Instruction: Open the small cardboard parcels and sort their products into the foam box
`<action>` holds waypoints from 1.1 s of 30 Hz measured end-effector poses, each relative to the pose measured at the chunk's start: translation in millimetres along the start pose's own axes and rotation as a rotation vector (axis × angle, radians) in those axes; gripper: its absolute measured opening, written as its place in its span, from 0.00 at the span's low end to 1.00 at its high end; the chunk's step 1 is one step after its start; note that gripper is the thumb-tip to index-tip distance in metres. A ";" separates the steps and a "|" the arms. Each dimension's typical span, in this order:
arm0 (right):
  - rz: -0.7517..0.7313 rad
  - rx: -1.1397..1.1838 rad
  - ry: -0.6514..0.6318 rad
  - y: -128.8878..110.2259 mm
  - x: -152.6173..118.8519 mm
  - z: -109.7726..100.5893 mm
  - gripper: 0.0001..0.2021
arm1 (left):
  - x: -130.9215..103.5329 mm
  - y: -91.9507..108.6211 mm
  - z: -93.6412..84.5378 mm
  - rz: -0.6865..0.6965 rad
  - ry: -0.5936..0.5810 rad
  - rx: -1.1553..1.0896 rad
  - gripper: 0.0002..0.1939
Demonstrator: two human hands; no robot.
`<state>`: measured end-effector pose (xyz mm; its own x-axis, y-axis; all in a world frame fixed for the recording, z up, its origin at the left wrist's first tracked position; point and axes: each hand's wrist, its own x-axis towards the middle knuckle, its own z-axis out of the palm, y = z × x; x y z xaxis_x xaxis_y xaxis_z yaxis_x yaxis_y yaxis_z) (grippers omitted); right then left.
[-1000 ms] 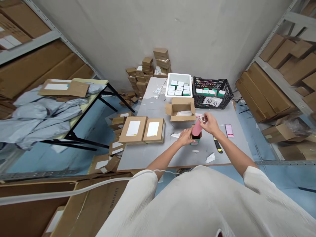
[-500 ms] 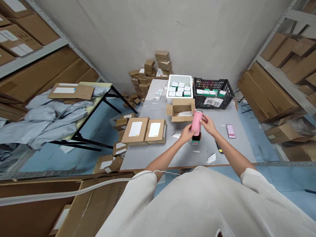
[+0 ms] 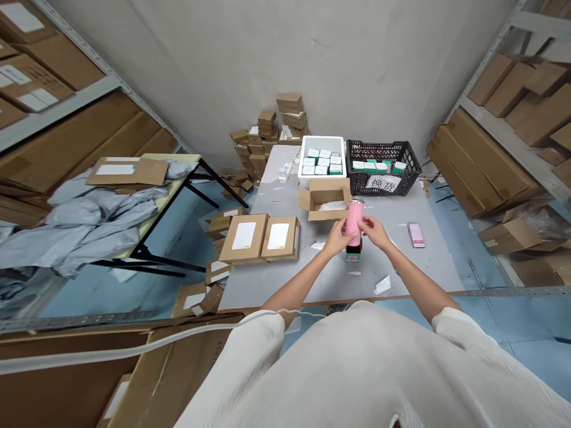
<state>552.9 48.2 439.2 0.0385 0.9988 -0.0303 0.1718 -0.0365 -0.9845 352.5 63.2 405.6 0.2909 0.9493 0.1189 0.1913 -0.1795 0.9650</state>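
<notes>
A pink tumbler (image 3: 354, 221) with a metallic rim stands nearly upright between my two hands. My left hand (image 3: 338, 238) grips its lower left side, the thumb across its front. On the other side, the fingers of my right hand (image 3: 373, 230) close on its right edge. Just below the tumbler is a small green box (image 3: 353, 256), its dark opening facing up; the tumbler's base seems to be at that opening, though I cannot tell how deep. Behind my hands, an open cardboard box (image 3: 328, 213) has white material inside.
A white bin (image 3: 322, 141) and a black crate (image 3: 404, 183), both with white-and-green boxes, stand at the back. Two labelled cartons (image 3: 244, 238) lie left. A phone (image 3: 416, 235) and a scrap of plastic (image 3: 382, 285) lie right. Shelves flank the table (image 3: 285, 285).
The tumbler has become more upright and sits slightly lower over the green box. My right hand has slid down from near its rim toward its middle.
</notes>
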 end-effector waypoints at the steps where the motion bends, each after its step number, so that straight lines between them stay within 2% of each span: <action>1: 0.010 0.012 -0.005 0.5 -0.3 -2.3 0.32 | 0.6 -0.8 0.3 0.003 -0.004 -0.042 0.44; 5: 0.045 0.042 -0.013 2.0 -0.7 -7.9 0.32 | 0.3 -1.9 1.2 0.027 -0.058 -0.174 0.37; 12: 0.077 0.109 -0.003 1.6 -4.1 2.5 0.35 | -1.4 3.0 4.2 -0.042 -0.001 0.004 0.39; 16: 0.025 0.102 -0.004 -3.7 -5.2 -0.7 0.32 | 0.8 3.9 4.0 -0.051 -0.015 -0.160 0.42; 19: 0.035 0.098 -0.022 -6.9 -4.5 -4.7 0.32 | 1.8 6.5 1.4 -0.045 -0.031 -0.228 0.38; 21: 0.056 0.084 -0.035 -7.8 -4.2 -5.2 0.32 | 1.8 9.2 -1.3 -0.047 -0.014 -0.168 0.36; 26: 0.060 0.050 -0.013 -8.0 -4.6 -1.0 0.33 | 2.5 12.7 -5.3 -0.070 -0.008 -0.003 0.36; 30: 0.047 0.058 -0.027 -10.8 -4.8 -1.4 0.32 | 6.1 9.7 -2.5 -0.102 0.000 -0.196 0.37; 33: 0.043 0.073 -0.047 -13.7 -5.6 -3.2 0.31 | 8.9 9.1 -2.8 -0.164 -0.002 -0.294 0.33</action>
<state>553.4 43.0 453.4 -0.0027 0.9969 -0.0789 0.0992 -0.0782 -0.9920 354.2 70.7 416.0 0.2806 0.9588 -0.0438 -0.0423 0.0580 0.9974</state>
